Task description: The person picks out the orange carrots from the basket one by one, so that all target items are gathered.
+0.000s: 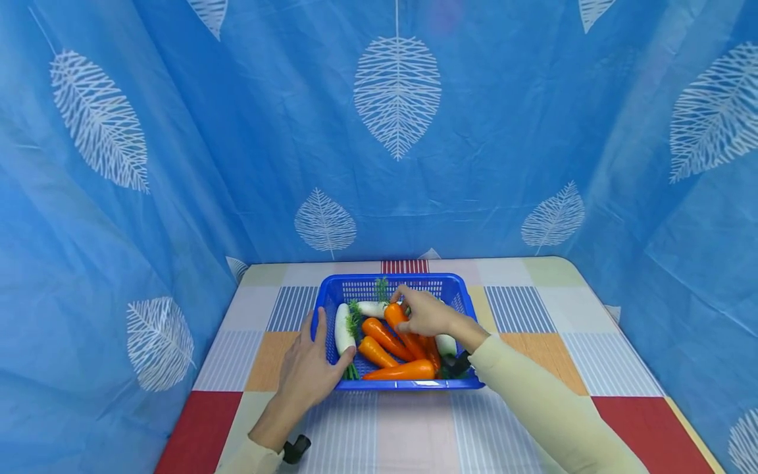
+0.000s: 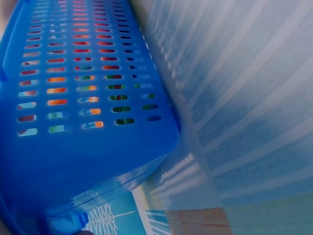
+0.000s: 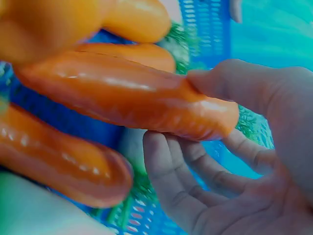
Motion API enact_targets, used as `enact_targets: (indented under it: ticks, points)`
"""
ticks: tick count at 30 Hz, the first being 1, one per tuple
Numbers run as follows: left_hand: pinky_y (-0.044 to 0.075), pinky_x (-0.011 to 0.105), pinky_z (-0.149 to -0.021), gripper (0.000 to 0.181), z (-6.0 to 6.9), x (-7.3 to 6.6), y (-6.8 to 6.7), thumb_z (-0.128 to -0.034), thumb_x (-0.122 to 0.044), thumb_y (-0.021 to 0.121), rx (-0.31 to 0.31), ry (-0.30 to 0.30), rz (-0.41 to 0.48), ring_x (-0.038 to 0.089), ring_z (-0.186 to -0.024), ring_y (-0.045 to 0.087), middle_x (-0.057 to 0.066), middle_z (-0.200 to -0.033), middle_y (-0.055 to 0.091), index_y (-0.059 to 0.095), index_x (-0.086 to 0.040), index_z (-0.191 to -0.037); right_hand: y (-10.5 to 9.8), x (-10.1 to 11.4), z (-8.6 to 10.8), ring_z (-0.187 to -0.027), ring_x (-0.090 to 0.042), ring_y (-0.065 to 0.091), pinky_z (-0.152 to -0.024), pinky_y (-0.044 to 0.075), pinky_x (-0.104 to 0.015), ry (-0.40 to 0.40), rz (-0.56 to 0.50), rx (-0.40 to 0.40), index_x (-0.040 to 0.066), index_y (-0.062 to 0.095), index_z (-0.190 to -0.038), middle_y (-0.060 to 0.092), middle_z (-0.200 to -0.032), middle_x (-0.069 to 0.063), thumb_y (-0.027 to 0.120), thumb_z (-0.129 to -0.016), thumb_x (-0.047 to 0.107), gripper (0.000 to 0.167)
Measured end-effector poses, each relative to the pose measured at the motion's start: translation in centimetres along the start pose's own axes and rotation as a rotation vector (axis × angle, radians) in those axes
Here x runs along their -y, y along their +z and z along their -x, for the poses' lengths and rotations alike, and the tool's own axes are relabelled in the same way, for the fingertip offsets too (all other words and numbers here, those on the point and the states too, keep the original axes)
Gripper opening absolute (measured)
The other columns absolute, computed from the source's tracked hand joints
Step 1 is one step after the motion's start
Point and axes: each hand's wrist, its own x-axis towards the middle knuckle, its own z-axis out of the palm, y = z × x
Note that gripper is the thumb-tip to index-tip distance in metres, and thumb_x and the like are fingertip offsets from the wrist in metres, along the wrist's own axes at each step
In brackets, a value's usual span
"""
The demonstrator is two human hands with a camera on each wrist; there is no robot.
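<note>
In the head view a blue plastic basket (image 1: 408, 384) holds several orange carrots and white radishes with green tops. My right hand (image 1: 428, 313) reaches in over its right side and pinches a carrot (image 1: 398, 319) near the thick end. In the right wrist view, the thumb lies on one side of that carrot (image 3: 112, 93) and the fingers on the other. My left hand (image 1: 314, 365) is at the basket's left front corner, fingers fairly straight and spread along the left rim. Its thumb points inward near a white radish (image 1: 343, 329).
Other carrots (image 1: 379, 352) lie in the basket close around the held one, one carrot (image 1: 408, 371) along the front wall. A second white radish (image 1: 446, 345) sits at the right. A checked cloth (image 1: 527, 349) covers the table; blue curtains (image 1: 474, 131) hang behind and beside it.
</note>
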Motion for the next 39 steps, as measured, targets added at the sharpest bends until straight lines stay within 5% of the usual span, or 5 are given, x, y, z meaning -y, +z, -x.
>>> enact_targets:
  ticks: [5, 15, 32, 39]
  points:
    - [0.042, 0.078, -0.135, 0.11, 0.1, 0.0, -0.1, -0.1084, -0.067, 0.068, 0.0, -0.008, -0.007, 0.058, -0.165, 0.05, 0.027, -0.194, 0.021, 0.018, -0.01, -0.188, -1.8, -0.2, 0.6, -0.09, -0.022, 0.078, -0.074, 0.071, -0.036, 0.014, -0.046, -0.095, 0.01, 0.061, -0.146, 0.078, -0.137, -0.022, 0.089, -0.103, 0.017, 0.052]
    - [0.038, 0.081, -0.136, 0.11, 0.0, 0.0, 0.0, -0.1074, -0.068, 0.068, -0.009, -0.021, -0.022, 0.058, -0.165, 0.05, 0.026, -0.194, 0.023, 0.019, -0.012, -0.188, -5.7, -1.2, 2.7, -0.112, -0.039, 0.083, -0.086, 0.074, -0.045, 0.025, -0.075, -0.219, 0.003, 0.059, -0.151, 0.075, -0.139, -0.029, 0.086, -0.105, 0.021, 0.057]
    - [0.037, 0.08, -0.137, 0.108, -0.1, 0.3, -0.4, -0.1088, -0.065, 0.068, 0.004, -0.009, 0.004, 0.058, -0.166, 0.048, 0.027, -0.193, 0.025, 0.018, -0.011, -0.188, -10.0, -8.1, 7.3, -0.123, -0.048, 0.078, -0.095, 0.075, -0.056, 0.183, -0.109, -0.301, -0.005, 0.05, -0.163, 0.063, -0.153, -0.04, 0.08, -0.111, 0.028, 0.068]
    - [0.035, 0.081, -0.137, 0.109, -0.2, 0.4, -0.6, -0.1086, -0.064, 0.07, 0.012, -0.019, 0.014, 0.059, -0.166, 0.048, 0.027, -0.193, 0.025, 0.018, -0.011, -0.188, -10.2, -11.5, 8.8, -0.113, -0.044, 0.081, -0.096, 0.074, -0.058, 0.257, -0.123, -0.28, -0.009, 0.048, -0.162, 0.059, -0.153, -0.044, 0.079, -0.112, 0.026, 0.069]
